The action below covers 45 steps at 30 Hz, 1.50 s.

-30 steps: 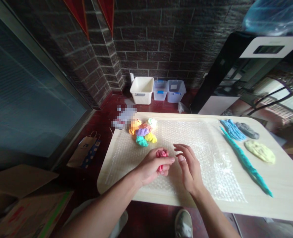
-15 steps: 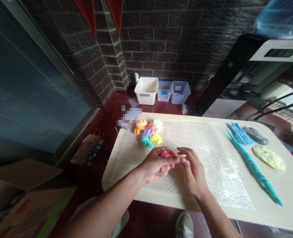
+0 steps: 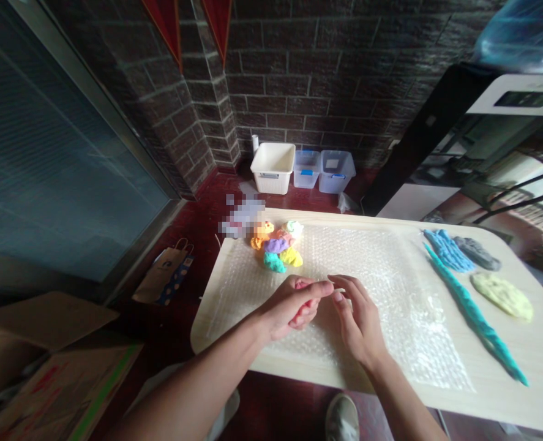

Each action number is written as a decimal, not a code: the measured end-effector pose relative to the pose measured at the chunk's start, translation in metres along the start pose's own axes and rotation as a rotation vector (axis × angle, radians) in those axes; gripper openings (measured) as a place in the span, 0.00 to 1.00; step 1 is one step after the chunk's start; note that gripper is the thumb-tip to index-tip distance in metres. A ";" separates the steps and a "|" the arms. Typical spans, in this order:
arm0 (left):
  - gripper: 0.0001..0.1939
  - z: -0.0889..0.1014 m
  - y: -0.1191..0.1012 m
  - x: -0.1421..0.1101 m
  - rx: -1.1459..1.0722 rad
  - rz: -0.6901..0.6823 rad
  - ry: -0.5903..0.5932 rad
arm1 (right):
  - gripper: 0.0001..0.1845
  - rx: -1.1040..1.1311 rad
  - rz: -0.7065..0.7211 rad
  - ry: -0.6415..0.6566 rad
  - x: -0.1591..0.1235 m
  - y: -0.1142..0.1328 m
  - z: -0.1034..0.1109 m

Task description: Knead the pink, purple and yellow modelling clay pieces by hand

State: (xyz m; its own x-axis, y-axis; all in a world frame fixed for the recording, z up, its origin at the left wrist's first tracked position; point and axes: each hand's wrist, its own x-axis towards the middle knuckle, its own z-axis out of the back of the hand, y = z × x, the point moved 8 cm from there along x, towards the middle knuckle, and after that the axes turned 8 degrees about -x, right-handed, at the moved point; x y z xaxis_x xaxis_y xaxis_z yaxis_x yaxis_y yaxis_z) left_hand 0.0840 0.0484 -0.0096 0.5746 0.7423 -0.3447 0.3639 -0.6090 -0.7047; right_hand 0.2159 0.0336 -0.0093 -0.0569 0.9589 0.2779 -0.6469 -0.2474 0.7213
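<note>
My left hand is closed around a lump of pinkish-red modelling clay, mostly hidden by the fingers. Its thumb stretches to the right across the top. At that thumb's tip, my right hand curls its thumb and index finger together in a pinch. Something small and pale shows between those fingertips, too small to name. Both hands are above a sheet of bubble wrap. Beyond my left hand lie lumps of soft clay: purple clay, green clay, yellow clay, orange and whitish ones.
On the right of the table lie a long teal clay roll, blue clay, grey clay and pale yellow clay. Bins stand by the wall. Left on the floor are a paper bag and a cardboard box.
My left fingers have closed further over the red clay, so less of it shows. The right hand stays at the left thumb's tip. The view has shifted slightly.
</note>
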 end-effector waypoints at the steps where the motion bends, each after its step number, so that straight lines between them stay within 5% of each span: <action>1: 0.31 0.003 0.000 0.001 0.025 -0.016 -0.031 | 0.21 0.001 -0.002 -0.001 0.000 0.000 0.000; 6: 0.27 0.011 0.001 0.003 0.073 -0.082 -0.175 | 0.20 0.019 -0.017 0.020 0.000 -0.001 -0.001; 14: 0.28 0.010 -0.004 0.003 0.393 -0.212 -0.157 | 0.20 0.021 -0.002 0.025 0.000 -0.001 -0.002; 19: 0.23 0.002 0.000 0.003 0.354 -0.200 -0.061 | 0.21 0.001 0.027 0.007 0.000 0.000 0.000; 25: 0.30 0.011 -0.012 0.000 0.464 -0.327 -0.193 | 0.22 -0.007 -0.006 0.016 0.000 -0.002 0.000; 34: 0.35 0.013 -0.005 0.002 -0.098 -0.121 -0.151 | 0.22 -0.002 -0.040 0.026 -0.001 -0.004 -0.003; 45: 0.34 0.010 0.004 0.005 -0.199 0.037 -0.133 | 0.22 -0.014 -0.032 0.021 -0.002 -0.006 -0.004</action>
State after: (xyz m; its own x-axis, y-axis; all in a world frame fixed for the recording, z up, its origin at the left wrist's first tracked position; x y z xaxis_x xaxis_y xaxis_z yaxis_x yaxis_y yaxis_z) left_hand 0.0810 0.0524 -0.0208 0.4938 0.7404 -0.4560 0.4891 -0.6701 -0.5583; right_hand 0.2165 0.0342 -0.0167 -0.0518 0.9690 0.2417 -0.6591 -0.2150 0.7207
